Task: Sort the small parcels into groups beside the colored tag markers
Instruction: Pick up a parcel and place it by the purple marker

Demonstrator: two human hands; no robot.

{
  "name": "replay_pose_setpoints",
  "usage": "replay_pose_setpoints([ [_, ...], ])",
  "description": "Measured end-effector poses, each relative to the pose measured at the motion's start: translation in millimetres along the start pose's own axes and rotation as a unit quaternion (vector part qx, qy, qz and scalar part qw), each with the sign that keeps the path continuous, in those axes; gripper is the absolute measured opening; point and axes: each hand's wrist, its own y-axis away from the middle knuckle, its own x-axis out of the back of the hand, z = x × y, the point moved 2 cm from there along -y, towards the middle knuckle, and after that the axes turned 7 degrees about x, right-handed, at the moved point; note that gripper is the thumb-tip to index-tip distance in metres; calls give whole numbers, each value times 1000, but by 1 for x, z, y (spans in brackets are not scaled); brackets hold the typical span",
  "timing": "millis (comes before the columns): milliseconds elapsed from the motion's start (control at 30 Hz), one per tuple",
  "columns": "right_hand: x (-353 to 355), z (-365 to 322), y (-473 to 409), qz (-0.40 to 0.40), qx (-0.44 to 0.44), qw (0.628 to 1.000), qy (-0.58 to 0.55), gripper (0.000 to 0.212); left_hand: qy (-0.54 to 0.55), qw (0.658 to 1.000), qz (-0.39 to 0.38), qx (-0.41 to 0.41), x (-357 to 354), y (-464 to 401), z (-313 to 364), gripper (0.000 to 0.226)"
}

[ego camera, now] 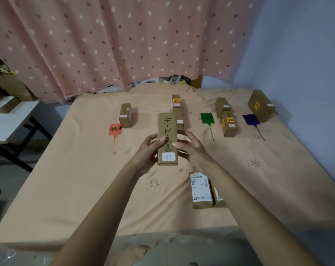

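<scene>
1. Two labelled parcels (201, 189) are laid near the bed's (67, 189) front edge.
2. Long parcel (167, 139) is gripped by left hand (149, 148) and right hand (189, 146), raised mid-bed.
3. Bare sheet is seen left of the hands, below the orange tag (115, 129).

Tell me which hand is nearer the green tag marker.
Right. The right hand grips the held parcel on its right side, the side toward the green tag marker. The left hand is on the parcel's far side from it.
</scene>
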Motion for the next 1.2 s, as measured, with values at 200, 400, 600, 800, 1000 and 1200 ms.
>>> replay_pose_setpoints([
  [200,0,-9,3,36,19,999,-1,47,-1,1000,-10,-14,-14,1,7,91],
  [400,21,-6,17,78,20,997,-1,47,-7,1000,-13,10,-32,-13,-4,86],
  [600,75,-24,37,182,37,982,-17,41,-18,998,-50,43,-94,-37,-12,81],
  [800,128,-39,48,239,49,970,11,30,-30,995,-61,70,-151,-74,-27,74],
  [1000,218,-59,36,258,53,964,22,36,-46,994,-70,74,-224,-132,-40,77],
  [1200,357,-80,4,241,27,970,23,33,-58,994,-62,74,-322,-223,-63,48],
])
